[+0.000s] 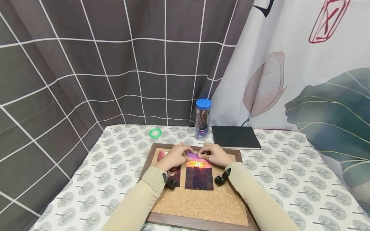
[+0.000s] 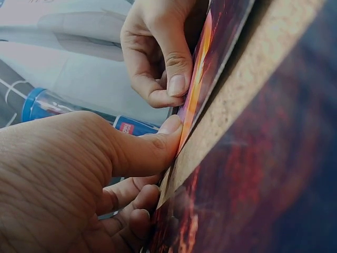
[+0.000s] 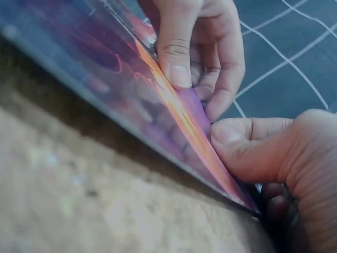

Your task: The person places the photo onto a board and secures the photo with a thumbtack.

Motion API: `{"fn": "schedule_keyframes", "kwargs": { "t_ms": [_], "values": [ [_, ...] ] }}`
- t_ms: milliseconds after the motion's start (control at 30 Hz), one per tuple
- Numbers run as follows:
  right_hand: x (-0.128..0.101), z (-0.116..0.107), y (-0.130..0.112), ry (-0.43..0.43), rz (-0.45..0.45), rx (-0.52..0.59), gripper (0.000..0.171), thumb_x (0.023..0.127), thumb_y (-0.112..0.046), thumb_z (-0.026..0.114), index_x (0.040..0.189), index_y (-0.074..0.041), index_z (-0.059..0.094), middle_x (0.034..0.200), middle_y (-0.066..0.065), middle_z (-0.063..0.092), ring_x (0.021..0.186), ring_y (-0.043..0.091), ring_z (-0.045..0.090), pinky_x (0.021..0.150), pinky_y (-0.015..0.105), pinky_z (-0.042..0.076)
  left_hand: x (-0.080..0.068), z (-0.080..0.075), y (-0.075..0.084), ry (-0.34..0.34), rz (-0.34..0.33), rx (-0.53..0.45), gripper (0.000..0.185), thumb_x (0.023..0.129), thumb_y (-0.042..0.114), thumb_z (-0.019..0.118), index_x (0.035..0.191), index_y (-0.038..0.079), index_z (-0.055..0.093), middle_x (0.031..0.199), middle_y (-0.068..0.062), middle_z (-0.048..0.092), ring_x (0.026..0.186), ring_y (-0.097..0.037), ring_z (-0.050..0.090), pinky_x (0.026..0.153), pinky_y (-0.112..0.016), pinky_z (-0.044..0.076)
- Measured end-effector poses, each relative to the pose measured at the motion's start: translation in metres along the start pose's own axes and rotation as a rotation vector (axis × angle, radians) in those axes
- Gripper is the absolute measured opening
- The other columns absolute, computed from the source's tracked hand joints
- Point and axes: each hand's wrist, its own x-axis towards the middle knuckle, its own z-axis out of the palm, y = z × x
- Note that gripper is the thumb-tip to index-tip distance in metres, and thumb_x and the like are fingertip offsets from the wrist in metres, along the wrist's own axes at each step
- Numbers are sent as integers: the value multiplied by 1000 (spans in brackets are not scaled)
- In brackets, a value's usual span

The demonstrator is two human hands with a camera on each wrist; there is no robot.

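On the one cork board (image 1: 199, 202), two photos lie side by side; the left hand (image 1: 173, 156) and right hand (image 1: 215, 154) both pinch the sunset photo's (image 1: 199, 175) top edge.

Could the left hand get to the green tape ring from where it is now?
Probably yes. The green tape ring lies in the open on the tablecloth, beyond the cork board's far left corner, nothing between. But the left hand pinches the sunset photo, so it must let go first.
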Motion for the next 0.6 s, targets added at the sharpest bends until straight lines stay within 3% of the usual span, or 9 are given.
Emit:
{"fn": "schedule_keyframes", "kwargs": {
  "t_ms": [267,600],
  "values": [
    [-1,0,1,22,-100,-12,4,91,-24,68,90,-25,71,85,-10,61,76,6,49,66,23,44,1,0,-1,-9,-12,6,26,84,30,73,108,21,69,99,0,60,91,-14,56,81,-29,47],
    [-2,5,3,16,-39,0,6,93,-25,63,94,-27,68,89,-12,62,79,7,52,69,23,45,-3,1,0,-2,8,-8,25,84,27,74,107,19,69,97,-2,60,88,-15,57,79,-31,47]
  ]
}}
